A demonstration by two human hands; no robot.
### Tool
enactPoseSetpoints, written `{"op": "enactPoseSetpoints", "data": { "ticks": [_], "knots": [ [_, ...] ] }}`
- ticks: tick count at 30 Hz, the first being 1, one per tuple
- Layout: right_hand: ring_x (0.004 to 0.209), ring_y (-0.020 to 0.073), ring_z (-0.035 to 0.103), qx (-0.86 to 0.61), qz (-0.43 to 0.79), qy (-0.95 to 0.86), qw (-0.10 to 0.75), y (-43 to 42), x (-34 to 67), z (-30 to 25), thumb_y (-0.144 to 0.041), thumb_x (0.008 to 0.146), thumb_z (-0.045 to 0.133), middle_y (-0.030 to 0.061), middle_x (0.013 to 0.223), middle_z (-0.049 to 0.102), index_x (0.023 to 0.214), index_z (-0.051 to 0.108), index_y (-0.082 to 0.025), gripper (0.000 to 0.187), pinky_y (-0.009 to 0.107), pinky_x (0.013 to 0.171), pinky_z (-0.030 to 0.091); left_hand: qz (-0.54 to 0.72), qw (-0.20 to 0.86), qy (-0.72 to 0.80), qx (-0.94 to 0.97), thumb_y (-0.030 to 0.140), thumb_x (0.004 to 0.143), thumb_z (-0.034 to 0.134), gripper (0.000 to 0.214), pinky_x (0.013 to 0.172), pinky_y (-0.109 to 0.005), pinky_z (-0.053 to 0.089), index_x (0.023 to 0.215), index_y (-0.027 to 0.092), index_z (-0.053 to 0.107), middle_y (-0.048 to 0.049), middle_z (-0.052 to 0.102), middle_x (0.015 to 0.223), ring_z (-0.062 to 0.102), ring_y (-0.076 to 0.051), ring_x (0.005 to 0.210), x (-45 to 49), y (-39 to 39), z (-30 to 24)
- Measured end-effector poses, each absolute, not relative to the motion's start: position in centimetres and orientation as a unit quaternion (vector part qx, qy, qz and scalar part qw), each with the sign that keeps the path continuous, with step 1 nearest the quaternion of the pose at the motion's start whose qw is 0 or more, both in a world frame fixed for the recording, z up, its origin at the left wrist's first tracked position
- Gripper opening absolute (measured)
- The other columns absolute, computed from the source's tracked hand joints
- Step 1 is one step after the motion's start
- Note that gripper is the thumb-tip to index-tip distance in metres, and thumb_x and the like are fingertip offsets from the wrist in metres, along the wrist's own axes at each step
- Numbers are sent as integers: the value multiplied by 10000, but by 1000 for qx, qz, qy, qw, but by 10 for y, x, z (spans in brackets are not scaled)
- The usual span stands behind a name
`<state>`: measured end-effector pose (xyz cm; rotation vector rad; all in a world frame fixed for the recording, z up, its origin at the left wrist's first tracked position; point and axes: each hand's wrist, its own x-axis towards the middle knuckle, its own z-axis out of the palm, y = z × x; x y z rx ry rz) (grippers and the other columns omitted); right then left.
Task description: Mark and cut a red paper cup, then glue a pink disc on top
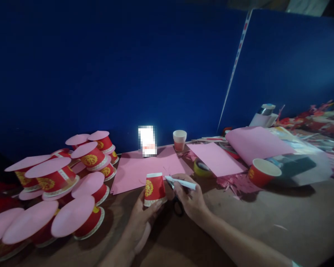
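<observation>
In my left hand is a red paper cup with a gold emblem, held upside down with its rim low. My right hand, just right of the cup, grips a slim white pen-like object whose end points toward the cup; its exact kind is unclear. Black-handled scissors show partly below the right hand. Beyond both hands lie large pink paper sheets.
At left stand several red cups topped with pink discs, some stacked. A white-and-red cup is by the blue partition. To the right are a yellow tape roll, a pink sheet and an upright red cup.
</observation>
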<state>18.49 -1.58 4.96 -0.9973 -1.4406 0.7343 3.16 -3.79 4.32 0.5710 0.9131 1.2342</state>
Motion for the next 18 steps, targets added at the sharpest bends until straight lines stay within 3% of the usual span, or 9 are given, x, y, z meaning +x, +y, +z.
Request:
{"op": "enactPoseSetpoints", "data": {
  "ticks": [3,7,11,15,18],
  "knots": [
    [645,139,560,-437,314,-619,572,-17,184,50,-251,876,486,18,722,608,944,609,-184,155,234,614,460,549,687,402,257,153,615,755,734,837,-265,496,1262,229,416,-72,661,1083,628,-179,950,31,-38,41],
    [908,180,568,-409,251,-645,595,-17,185,51,-200,863,493,63,973,614,1021,603,-201,192,290,826,443,548,689,392,267,135,654,725,698,863,-264,482,1268,239,409,-68,645,1111,617,-163,971,30,-39,39],
    [922,186,564,-413,260,-652,580,-19,185,53,-200,843,515,68,995,608,1064,587,-204,233,296,837,440,555,690,384,260,130,652,722,700,882,-280,472,1271,225,409,-80,633,1121,612,-172,981,31,-39,42],
    [699,141,565,-420,336,-602,589,-20,184,49,-266,864,500,28,787,611,964,591,-184,158,238,649,454,556,689,386,260,136,650,724,674,857,-270,481,1251,214,429,-76,649,1078,621,-164,946,32,-38,45],
    [505,91,468,-420,382,-569,595,-22,184,46,-311,881,478,-29,600,531,883,575,-182,162,195,489,381,555,684,404,246,134,639,732,654,831,-252,487,1225,215,454,-63,666,1026,633,-151,902,33,-38,47]
  ]
}}
